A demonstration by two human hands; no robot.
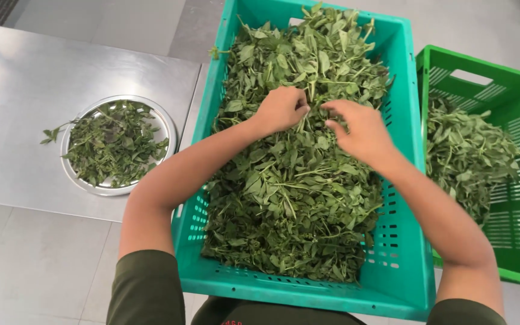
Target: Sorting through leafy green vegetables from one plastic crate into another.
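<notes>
In the head view, a teal crate (401,180) heaped with leafy greens (296,180) is seen directly below the camera. The left hand (281,109) is curled into the greens near the middle of the heap, its fingers closed on a few stems. The right hand (362,129) is laid just beside it, fingers bent and pinched into the leaves. A round metal tray (164,126) bearing a smaller pile of sprigs (112,144) is set on the steel tabletop (19,90) to the left. A green crate (513,108), partly filled with more greens, is placed on the right.
</notes>
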